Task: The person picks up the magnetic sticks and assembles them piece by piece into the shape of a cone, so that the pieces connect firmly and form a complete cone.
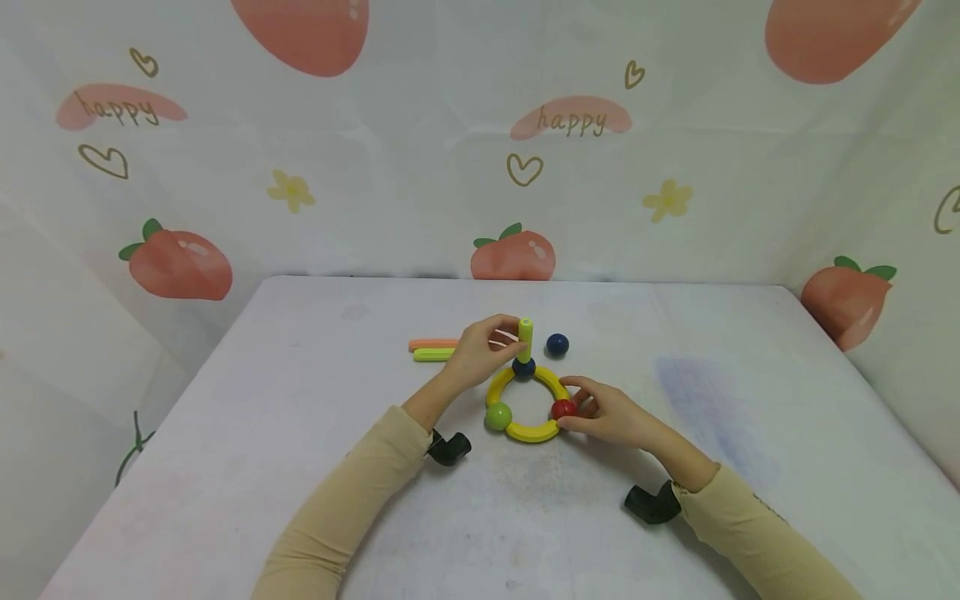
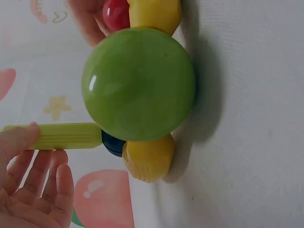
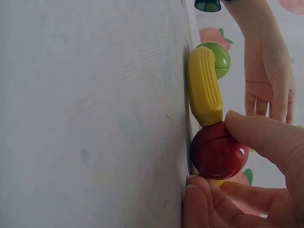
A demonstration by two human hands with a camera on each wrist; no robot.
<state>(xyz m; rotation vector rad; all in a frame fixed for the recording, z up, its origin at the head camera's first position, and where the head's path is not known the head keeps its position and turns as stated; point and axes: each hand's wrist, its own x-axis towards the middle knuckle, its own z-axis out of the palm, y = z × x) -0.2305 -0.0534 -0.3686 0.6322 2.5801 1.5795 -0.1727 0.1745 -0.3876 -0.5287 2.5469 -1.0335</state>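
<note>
On the white tabletop [image 1: 202, 467], the yellow ring [image 1: 532, 433] lies flat; it looks stiff and light, so hold its curved bars. Your left hand [image 1: 482, 352] pinches the green stick [image 1: 527, 335] up high, standing on the ring's dark blue ball [image 1: 524, 369]. Your right hand's [image 1: 613, 413] fingers hold the red ball [image 1: 564, 410], which looks smooth and slippery.
</note>
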